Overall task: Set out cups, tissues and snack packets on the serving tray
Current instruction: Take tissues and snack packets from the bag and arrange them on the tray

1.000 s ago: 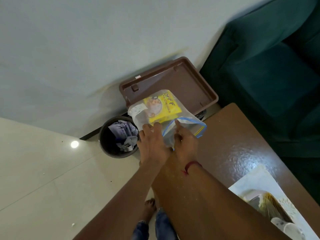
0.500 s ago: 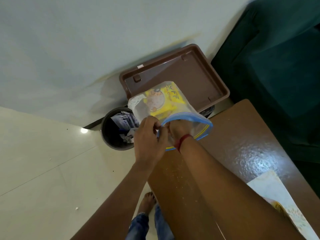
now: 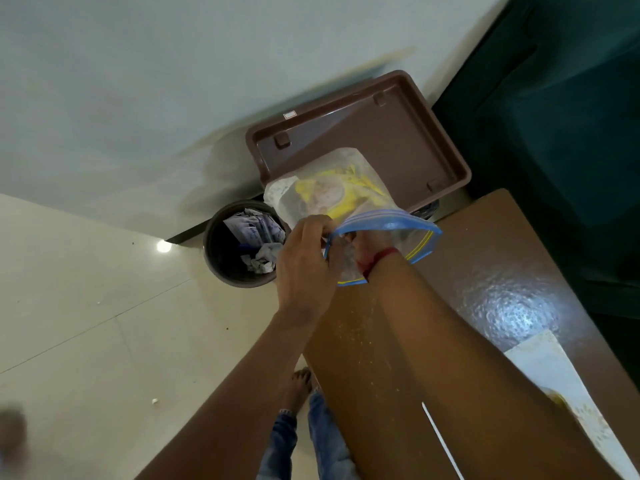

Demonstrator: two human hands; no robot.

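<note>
Two hands are on one clear zip bag [image 3: 408, 237] with a blue strip round its mouth, held up over the far corner of the brown table [image 3: 467, 271]; the left hand [image 3: 304, 261] has its fingers curled and pinches the rim of the mouth on the near side, so that grip is clamped on the bag; the right hand [image 3: 349, 251] is pushed in through the opening up to the wrist, where there's a red thread [image 3: 379, 256]; honestly can't tell if its fingers are closed on anything, the plastic blurs them out. Deeper in the bag sits a yellow snack packet [image 3: 339, 195], print too smeared to read; so it's in the bag, not on the tray.

Serving tray [image 3: 398, 140] is brown and rectangular, lying past the table's far end near the pale wall [image 3: 138, 81], its inside facing up; the bag's closed end overlaps its near left corner from this angle; what the tray rests on I can't make out.

Left of the bag, down on the tiled floor [image 3: 86, 306], there's a dark round bin [image 3: 207, 244] with crumpled paper [image 3: 259, 237] in it; a dark green sofa [image 3: 554, 133] fills the right side; a pale printed sheet [image 3: 540, 362] lies on the table at lower right; a bare foot [image 3: 299, 386] and jeans [image 3: 284, 441] show below the arms.
</note>
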